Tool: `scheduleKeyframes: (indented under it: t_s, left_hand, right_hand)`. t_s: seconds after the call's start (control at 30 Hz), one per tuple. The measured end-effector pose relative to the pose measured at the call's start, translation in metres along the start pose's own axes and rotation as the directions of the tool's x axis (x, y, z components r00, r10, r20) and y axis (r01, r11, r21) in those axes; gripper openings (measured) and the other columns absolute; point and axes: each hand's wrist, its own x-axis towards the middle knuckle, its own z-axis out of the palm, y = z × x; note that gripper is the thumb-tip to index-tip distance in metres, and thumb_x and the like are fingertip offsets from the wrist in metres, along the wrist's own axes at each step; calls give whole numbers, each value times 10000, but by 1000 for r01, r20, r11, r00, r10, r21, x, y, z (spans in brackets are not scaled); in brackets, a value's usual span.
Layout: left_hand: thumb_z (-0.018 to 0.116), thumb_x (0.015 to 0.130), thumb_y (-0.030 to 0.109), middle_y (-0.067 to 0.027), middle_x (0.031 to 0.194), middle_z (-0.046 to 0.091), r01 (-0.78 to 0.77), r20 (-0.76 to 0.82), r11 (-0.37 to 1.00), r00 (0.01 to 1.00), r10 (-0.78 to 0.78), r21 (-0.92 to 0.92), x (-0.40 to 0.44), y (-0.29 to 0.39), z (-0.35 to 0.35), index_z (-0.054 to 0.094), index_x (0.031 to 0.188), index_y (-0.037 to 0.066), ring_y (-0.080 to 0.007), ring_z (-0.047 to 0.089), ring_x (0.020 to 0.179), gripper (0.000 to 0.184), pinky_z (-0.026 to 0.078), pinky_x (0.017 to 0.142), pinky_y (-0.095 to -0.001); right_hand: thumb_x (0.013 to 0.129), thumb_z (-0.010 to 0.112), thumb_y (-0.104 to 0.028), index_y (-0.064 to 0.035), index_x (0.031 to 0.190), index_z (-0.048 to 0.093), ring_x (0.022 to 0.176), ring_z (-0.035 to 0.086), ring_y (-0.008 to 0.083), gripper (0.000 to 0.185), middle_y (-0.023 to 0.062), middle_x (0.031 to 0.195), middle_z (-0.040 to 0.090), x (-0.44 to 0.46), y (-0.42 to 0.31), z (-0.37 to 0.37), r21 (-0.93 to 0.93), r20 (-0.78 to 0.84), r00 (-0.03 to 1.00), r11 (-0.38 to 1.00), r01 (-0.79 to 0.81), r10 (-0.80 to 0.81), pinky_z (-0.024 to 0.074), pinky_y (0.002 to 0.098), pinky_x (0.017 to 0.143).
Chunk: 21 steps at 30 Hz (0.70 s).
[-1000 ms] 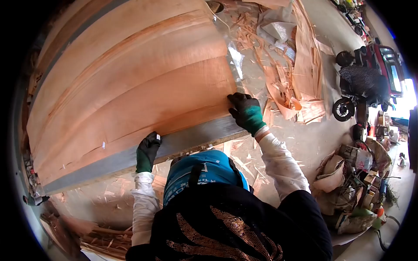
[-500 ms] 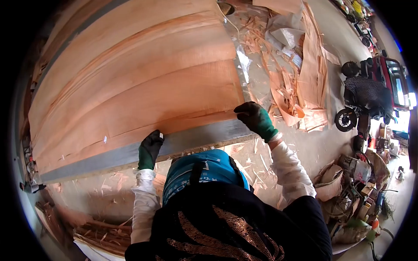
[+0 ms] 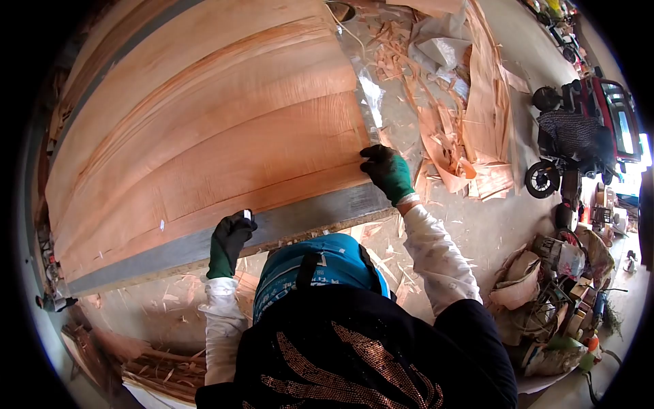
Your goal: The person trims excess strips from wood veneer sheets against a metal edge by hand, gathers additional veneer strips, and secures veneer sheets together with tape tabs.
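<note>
Centre right, the green-and-black gloved right hand (image 3: 387,174) has moved up-left, bent fingers now at the orange-brown wood veneer (image 3: 272,153)'s edge; the left hand (image 3: 230,238)'s curl by a white piece (image 3: 247,215), both grips unclear.

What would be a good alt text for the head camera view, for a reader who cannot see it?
The person's gloved left hand is at a grey strip, and the gloved right hand at the near corner of a wide wood sheet. Torn wood scraps litter the floor; a motorbike stands at the right.

Rm over mid grey strip (image 3: 300,217); blue cloth (image 3: 320,262) nr edge.
</note>
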Motion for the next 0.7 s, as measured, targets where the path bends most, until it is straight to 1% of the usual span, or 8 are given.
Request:
scheduleKeyframes:
  t_s: [0.07, 0.1, 0.17, 0.2, 0.3, 0.4, 0.5, 0.7]
  left_hand:
    - [596, 881, 71, -95, 965, 691, 38, 20, 998, 999, -37, -57, -3, 18, 18, 624, 1060, 19, -136, 626, 855, 188, 502, 761, -265]
    - [589, 903, 92, -93, 1006, 685, 26, 78, 1000, 997, -25, -14, 1, 16, 21, 615, 1082, 16, -151, 639, 891, 197, 510, 795, -282]
    - [577, 946, 135, -89, 1089, 673, -8, 197, 997, 980, -6, 70, 11, 11, 28, 596, 1127, 9, -181, 663, 964, 222, 525, 861, -316]
    - [601, 937, 137, -88, 1026, 675, -53, 211, 998, 976, 44, 36, 11, 16, 39, 597, 1114, 16, -179, 672, 900, 214, 551, 800, -314]
    - [620, 916, 97, -104, 966, 667, 42, 233, 999, 971, -45, 17, 29, 24, 80, 593, 1085, 24, -183, 676, 814, 186, 576, 698, -311]
    - [624, 897, 47, -128, 939, 654, 105, 250, 994, 963, -104, 6, 48, 38, 121, 568, 1050, 11, -196, 672, 726, 167, 590, 611, -324]
    - [612, 899, 37, -147, 949, 651, 63, 314, 998, 948, -58, -5, 69, 48, 162, 537, 1021, -10, -212, 677, 711, 150, 602, 600, -351]
    - [680, 870, 96, -167, 837, 683, 200, 362, 978, 909, -205, 52, 113, 56, 217, 562, 972, -18, -256, 690, 643, 193, 596, 536, -367]
  right_hand:
    - [738, 724, -168, -97, 1020, 714, 896, 679, 252, 291, 116, 975, 711, 1, 0, 2, 19, -7, 1000, 1000, -13, 13, 526, 347, 801]
    - [730, 723, -195, -118, 1015, 721, 906, 679, 285, 295, 119, 979, 708, 1, -2, 1, 27, -10, 1000, 999, -19, 19, 528, 370, 813]
    - [730, 730, -158, -82, 992, 717, 872, 681, 235, 273, 105, 955, 713, 0, -7, -1, 13, -20, 1000, 1000, -24, 24, 523, 329, 787]
    - [730, 733, -139, -63, 981, 714, 855, 682, 209, 263, 99, 942, 716, 0, -9, -2, 5, -26, 999, 1000, -27, 27, 521, 308, 773]
    - [716, 736, -180, -82, 953, 727, 854, 681, 246, 257, 101, 948, 712, 2, -5, -2, -98, -50, 998, 995, 33, -38, 523, 326, 777]
    - [708, 737, -225, -120, 951, 733, 904, 664, 314, 265, 122, 988, 697, 2, -4, -2, -3, -18, 1000, 1000, -24, 24, 521, 391, 798]
    - [705, 736, -224, -126, 950, 732, 895, 665, 310, 265, 115, 980, 698, 8, 16, 7, -86, -35, 995, 992, 90, -94, 522, 389, 793]
    - [715, 730, -219, -132, 960, 730, 864, 671, 306, 259, 120, 958, 703, -1, -5, 7, -33, -114, 993, 999, 20, -24, 522, 393, 781]
